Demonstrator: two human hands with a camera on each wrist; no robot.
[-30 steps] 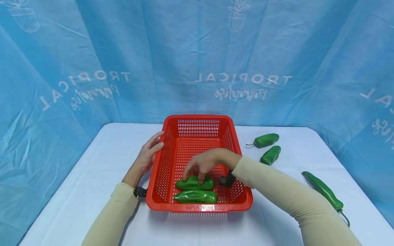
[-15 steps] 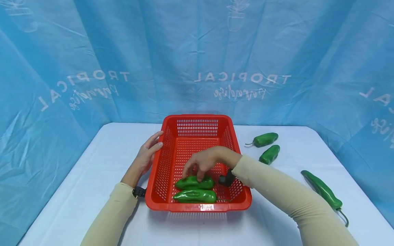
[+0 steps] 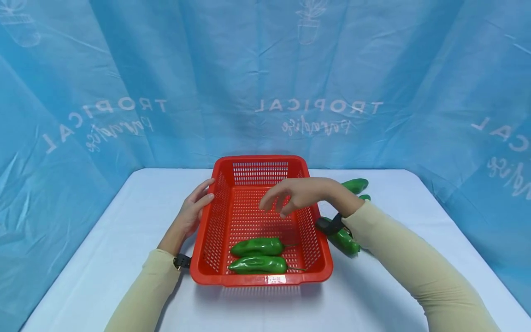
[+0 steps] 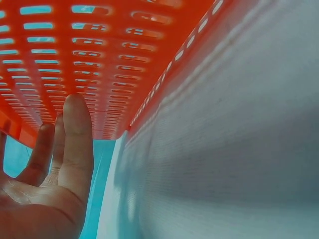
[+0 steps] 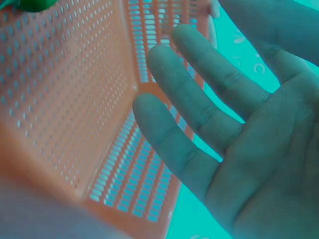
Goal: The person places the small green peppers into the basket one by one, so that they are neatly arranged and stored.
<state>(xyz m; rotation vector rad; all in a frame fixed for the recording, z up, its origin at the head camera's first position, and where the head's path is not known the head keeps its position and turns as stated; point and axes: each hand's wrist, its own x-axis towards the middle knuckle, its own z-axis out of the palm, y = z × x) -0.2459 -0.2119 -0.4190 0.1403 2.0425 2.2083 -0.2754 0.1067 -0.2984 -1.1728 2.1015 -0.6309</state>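
Note:
A red plastic basket [image 3: 232, 280] stands on the table with two green peppers inside. The back pepper [image 3: 255, 247] and front pepper [image 3: 257, 265] lie side by side along the front wall, stems to the right. My left hand [image 3: 191, 213] touches the basket's left rim with its fingertips; in the left wrist view its fingers [image 4: 77, 129] lie nearly straight along the perforated outer wall [image 4: 89, 35]. Over the basket's right half hovers my right hand [image 3: 300, 191], fingers loosely bent and holding nothing. In the right wrist view its palm [image 5: 259, 149] faces the basket, fingers spread.
Several more green peppers lie on the white-covered table right of the basket: one at the back [image 3: 356, 185], one mostly hidden behind it by my forearm [image 3: 365, 197], and one [image 3: 344, 240] beside the basket under my wrist. A blue curtain [image 3: 249, 69] encloses the table.
My right hand has let go of the back pepper and risen away toward the back right. The pepper stays in the basket. My left hand keeps its place at the rim.

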